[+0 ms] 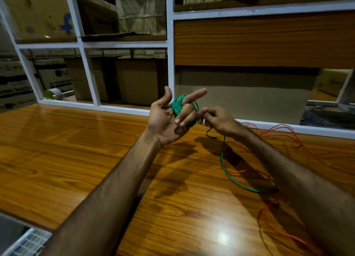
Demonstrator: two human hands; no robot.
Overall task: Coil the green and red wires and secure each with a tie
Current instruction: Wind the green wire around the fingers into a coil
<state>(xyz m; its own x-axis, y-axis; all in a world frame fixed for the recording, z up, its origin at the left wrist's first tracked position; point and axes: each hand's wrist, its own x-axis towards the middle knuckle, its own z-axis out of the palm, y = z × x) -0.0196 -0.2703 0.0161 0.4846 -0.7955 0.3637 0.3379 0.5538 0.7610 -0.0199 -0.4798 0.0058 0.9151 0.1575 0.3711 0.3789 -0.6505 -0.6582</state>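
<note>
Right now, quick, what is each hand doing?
Left hand: open, a coil of thin green wire wound round its fingers.
Right hand: fingers curled, pinching that wire beside the coil.

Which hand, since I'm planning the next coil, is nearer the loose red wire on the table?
Right. The right hand pinches the green wire right beside the red wire; the left hand, carrying the green coil, is farther left.

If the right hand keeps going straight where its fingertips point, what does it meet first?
The green wire coiled round the left hand's fingers, which lies just ahead of the right hand. Depth is hard to judge from one view.
</note>
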